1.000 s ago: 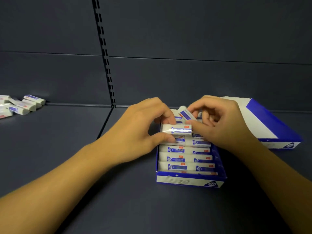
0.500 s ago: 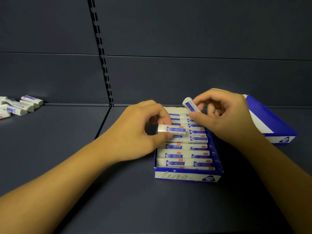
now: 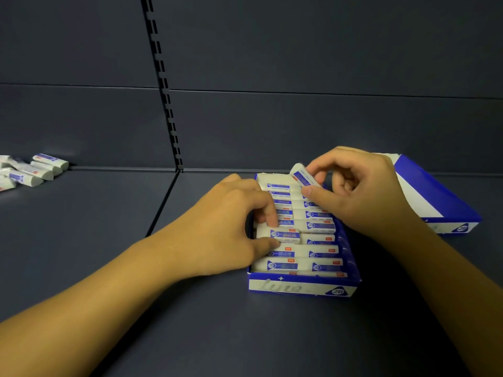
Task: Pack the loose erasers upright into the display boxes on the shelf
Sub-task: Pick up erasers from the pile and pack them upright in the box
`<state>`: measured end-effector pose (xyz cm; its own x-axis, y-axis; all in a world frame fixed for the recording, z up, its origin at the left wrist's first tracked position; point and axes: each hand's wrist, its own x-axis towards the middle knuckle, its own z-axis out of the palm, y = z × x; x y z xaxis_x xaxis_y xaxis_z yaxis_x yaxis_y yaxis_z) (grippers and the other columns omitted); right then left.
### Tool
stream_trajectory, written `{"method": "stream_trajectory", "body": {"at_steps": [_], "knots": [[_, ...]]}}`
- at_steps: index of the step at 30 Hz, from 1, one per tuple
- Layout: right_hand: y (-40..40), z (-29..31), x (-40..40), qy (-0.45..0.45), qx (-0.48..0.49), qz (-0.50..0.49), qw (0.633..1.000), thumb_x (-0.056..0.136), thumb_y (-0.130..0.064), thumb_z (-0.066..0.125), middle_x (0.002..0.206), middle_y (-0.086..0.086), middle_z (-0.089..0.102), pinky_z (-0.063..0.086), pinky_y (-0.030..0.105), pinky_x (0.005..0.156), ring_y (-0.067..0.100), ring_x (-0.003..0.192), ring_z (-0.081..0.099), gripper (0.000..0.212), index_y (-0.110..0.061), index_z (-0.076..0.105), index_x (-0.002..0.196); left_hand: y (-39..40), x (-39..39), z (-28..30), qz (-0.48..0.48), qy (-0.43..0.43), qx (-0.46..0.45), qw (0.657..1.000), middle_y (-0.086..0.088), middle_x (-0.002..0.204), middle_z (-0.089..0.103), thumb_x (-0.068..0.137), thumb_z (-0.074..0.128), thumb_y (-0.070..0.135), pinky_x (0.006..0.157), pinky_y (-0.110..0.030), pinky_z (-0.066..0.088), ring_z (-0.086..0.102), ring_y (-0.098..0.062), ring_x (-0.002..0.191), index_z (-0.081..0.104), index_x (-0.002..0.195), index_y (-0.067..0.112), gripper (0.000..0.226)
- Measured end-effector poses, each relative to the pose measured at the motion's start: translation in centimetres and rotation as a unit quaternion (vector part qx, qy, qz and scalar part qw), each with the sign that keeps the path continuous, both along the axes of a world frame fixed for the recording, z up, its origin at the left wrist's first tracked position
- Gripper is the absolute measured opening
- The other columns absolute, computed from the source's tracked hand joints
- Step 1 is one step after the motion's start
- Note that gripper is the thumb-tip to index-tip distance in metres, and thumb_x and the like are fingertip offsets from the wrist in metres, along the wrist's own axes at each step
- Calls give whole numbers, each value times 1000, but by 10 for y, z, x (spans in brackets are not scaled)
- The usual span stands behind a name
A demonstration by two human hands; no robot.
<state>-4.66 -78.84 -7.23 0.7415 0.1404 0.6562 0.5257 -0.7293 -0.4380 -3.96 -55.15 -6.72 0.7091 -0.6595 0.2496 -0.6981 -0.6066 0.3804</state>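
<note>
Judging by the filled rows, packing is well advanced: the open blue-and-white cardboard display box [image 3: 302, 288] on the dark grey shelf [image 3: 109, 240] is seen nearly full, two columns of white erasers in blue paper sleeves standing on edge. A loose heap of the same sleeved erasers [image 3: 30, 171] is left at the shelf's 9 o'clock, well apart from the box, so more remains. A second blue-and-white box [image 3: 435, 202], at 3 o'clock of the first, is partly hidden; its contents cannot be told.

One white sleeved eraser [image 3: 284, 235] is pinched between thumb and forefinger of the left hand [image 3: 231, 227], lying in the left column's gap, seemingly being seated. Another white sleeved eraser [image 3: 304, 176] is held tilted in the right hand [image 3: 356, 191], above the box's 12 o'clock end, not yet lowered.
</note>
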Motion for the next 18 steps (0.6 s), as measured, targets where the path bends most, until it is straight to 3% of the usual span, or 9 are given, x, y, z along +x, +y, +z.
{"method": "stream_trajectory", "body": {"at_steps": [5,12,18], "knots": [[1,-1,0,6,-8,-4,1000,80,-32,78,76,-22,60,47,8,60,4,67,62,28,-14,69,99,-1,-3,3,15,23,13,1000,20,90,56,76,82,47,76,-5,34,47,2,94,67,95,36,26],[2,0,-1,10,-11,-5,1000,80,-32,78,73,-24,58,48,8,62,9,70,63,27,-15,68,99,0,-5,4,39,52,-34,997,16,88,61,77,83,42,70,-4,38,53,5,90,72,88,33,18],[5,2,-3,19,-3,-6,1000,79,-36,76,73,-23,59,49,11,60,13,69,63,25,-22,65,97,3,-6,7,51,21,3,998,19,97,54,76,82,46,74,0,32,46,8,96,73,88,35,18]]}}
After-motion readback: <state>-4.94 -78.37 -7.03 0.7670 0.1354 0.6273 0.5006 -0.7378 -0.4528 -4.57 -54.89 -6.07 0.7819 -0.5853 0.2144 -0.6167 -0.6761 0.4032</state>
